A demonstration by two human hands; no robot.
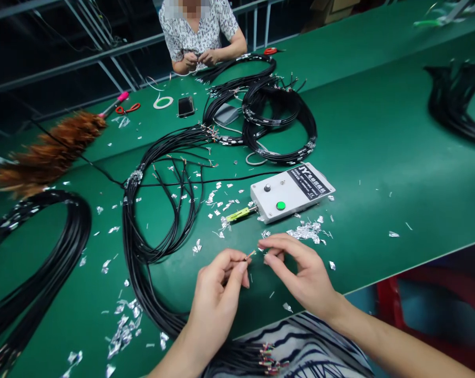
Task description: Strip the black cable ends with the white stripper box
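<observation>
My left hand (224,286) pinches a thin black cable close to its end, where bare coloured wires (251,255) stick out past the fingertips. Just right of those wires, my right hand (296,268) has its thumb and index finger slightly apart, with tiny silvery scraps at the fingertips. Beyond the hands sits a pale box (275,197) with a knob, a green button and a yellow-green tip (239,214) on its left side. A bundle of black cables (135,252) curves to the left of my left hand. More cable ends (269,359) lie on my lap.
Foil scraps (306,231) litter the green table (363,184). Coiled cables (312,123), a phone (186,106), a tape roll (163,102), red-handled scissors (127,108) and a brown duster (56,147) lie farther off. A co-worker (202,37) sits opposite. A red stool (430,299) stands at right.
</observation>
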